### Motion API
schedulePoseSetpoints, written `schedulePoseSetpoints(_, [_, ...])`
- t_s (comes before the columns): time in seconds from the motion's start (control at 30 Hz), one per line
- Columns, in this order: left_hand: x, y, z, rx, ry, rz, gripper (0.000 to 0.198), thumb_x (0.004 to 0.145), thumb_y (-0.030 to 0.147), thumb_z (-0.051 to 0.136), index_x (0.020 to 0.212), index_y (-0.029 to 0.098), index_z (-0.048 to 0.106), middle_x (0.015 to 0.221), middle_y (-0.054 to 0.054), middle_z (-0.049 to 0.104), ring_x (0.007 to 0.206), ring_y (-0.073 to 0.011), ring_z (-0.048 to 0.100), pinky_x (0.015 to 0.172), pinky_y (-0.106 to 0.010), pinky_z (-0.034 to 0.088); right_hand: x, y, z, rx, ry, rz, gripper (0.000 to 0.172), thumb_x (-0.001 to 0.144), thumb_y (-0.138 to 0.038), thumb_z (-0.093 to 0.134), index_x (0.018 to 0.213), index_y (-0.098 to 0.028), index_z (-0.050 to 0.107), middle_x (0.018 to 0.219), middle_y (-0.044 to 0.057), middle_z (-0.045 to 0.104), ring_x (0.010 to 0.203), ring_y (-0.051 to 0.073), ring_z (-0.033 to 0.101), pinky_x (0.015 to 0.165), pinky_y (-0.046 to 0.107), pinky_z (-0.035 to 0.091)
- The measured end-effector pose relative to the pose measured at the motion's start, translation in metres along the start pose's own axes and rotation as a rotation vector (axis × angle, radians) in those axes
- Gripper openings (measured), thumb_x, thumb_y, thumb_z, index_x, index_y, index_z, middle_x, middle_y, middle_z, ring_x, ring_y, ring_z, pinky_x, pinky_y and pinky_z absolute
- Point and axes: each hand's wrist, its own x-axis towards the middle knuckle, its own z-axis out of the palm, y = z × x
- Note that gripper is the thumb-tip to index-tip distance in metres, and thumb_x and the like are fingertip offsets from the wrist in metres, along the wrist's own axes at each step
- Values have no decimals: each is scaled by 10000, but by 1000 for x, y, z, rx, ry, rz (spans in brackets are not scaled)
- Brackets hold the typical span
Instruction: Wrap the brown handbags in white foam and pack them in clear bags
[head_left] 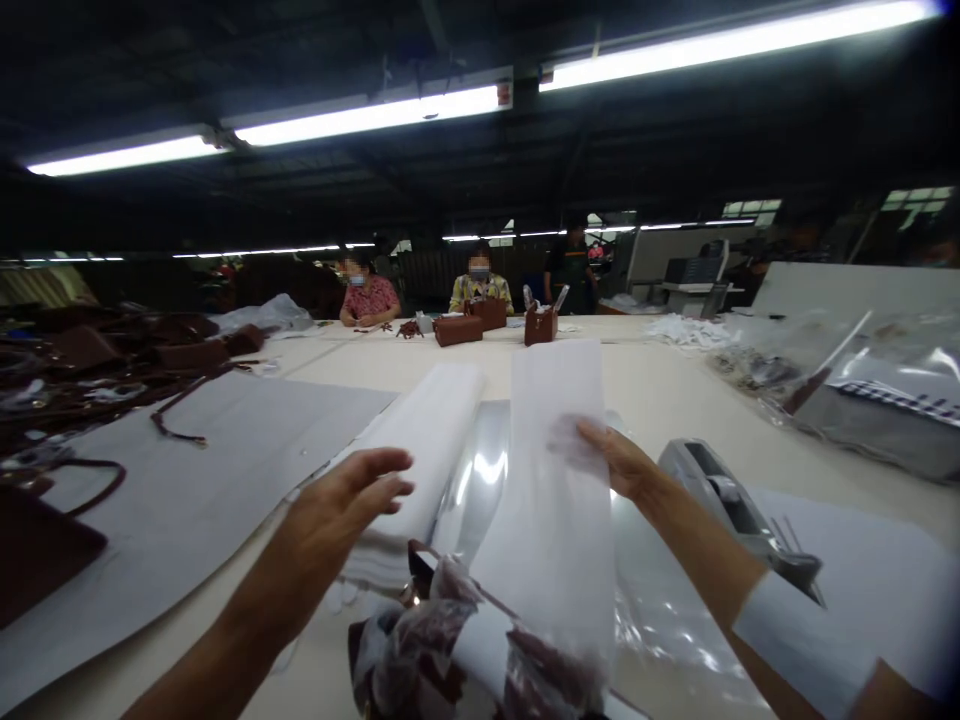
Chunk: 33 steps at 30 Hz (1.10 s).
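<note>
My right hand [611,458] holds up a thin white sheet of tissue paper [559,470] by its edge, the fingers showing dimly through it. The sheet hangs down over a dark brown bag wrapped in clear plastic [450,655] at the near edge. My left hand [352,500] hovers with fingers spread and extended, holding nothing, just above a stack of white tissue sheets [427,430]. Shiny clear plastic film [480,465] lies between the stack and the raised sheet.
A grey tape dispenser [731,500] sits to the right. Brown bags and straps [97,360] pile at the left on grey paper [187,480]. Plastic-bagged items [862,385] lie at right. Two seated people and brown bags [469,325] are at the table's far end.
</note>
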Motion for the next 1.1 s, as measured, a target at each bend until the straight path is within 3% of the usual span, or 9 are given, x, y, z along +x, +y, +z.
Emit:
schedulePoseSetpoints(0.13, [58, 36, 60, -309, -273, -225, 829, 668, 474, 686, 1345, 196, 298, 1413, -185, 262, 1193, -331, 423, 799, -393, 498, -31, -14, 46, 43, -262, -76, 409, 826, -456, 521, 1167, -230, 495, 1110, 90, 596, 905, 227, 618, 783, 419, 499])
schedulePoseSetpoints(0.27, [66, 46, 92, -663, -471, -50, 702, 661, 355, 724, 1270, 176, 424, 1242, -146, 514, 1099, -286, 518, 881, -397, 456, -48, -9, 77, -178, -364, -224, 449, 835, -548, 445, 1072, -183, 557, 889, 79, 656, 735, 201, 632, 658, 347, 510])
schedulePoseSetpoints(0.5, [54, 44, 91, -621, -337, -130, 447, 728, 401, 658, 1033, 76, 619, 903, -120, 673, 827, -228, 629, 800, -345, 477, -48, -21, 86, -496, -256, -476, 276, 668, -443, 674, 662, -174, 616, 717, 20, 620, 806, 252, 579, 776, 363, 440])
schedulePoseSetpoints(0.63, [50, 41, 91, -604, -336, -81, 473, 790, 462, 564, 1053, 71, 600, 927, -125, 666, 812, -218, 634, 799, -348, 484, -65, -38, 88, -555, -107, -516, 373, 623, -332, 712, 940, -184, 581, 934, 69, 611, 933, 278, 548, 752, 385, 462])
schedulePoseSetpoints(0.73, [48, 46, 89, -547, -398, -31, 442, 795, 444, 562, 1050, 85, 599, 923, -105, 668, 844, -224, 626, 835, -376, 472, -76, -56, 90, -364, -283, -412, 496, 689, -364, 659, 1125, -213, 477, 1033, 78, 599, 901, 237, 583, 603, 317, 514])
schedulePoseSetpoints(0.83, [45, 58, 76, -495, -451, -25, 401, 749, 381, 635, 1039, 106, 600, 939, -87, 664, 891, -230, 609, 860, -392, 460, -80, -67, 86, -131, -379, -380, 374, 739, -408, 615, 1020, -175, 531, 968, 67, 623, 834, 202, 608, 648, 327, 535])
schedulePoseSetpoints(0.9, [35, 66, 59, -422, -314, 52, 373, 738, 332, 652, 1047, 135, 584, 1034, -75, 633, 982, -228, 574, 904, -391, 437, -84, -67, 77, -110, -341, -404, 342, 734, -399, 634, 969, -161, 558, 934, 55, 629, 816, 190, 609, 700, 342, 535])
schedulePoseSetpoints(1.03, [-26, 68, 28, -9, 370, 418, 127, 849, 254, 481, 849, 173, 579, 1199, -46, 525, 1154, -214, 455, 1006, -408, 349, -100, -50, 47, -519, -297, -508, 242, 795, -386, 572, 845, -152, 606, 784, 40, 630, 703, 181, 604, 617, 315, 528])
schedulePoseSetpoints(1.1, [-68, 59, 30, 217, 401, 562, 103, 828, 176, 485, 781, 184, 576, 1267, -29, 455, 1216, -238, 388, 1042, -433, 302, -109, -38, 36, -719, -301, -563, 214, 801, -355, 566, 739, -155, 610, 680, 31, 605, 626, 170, 581, 584, 296, 498])
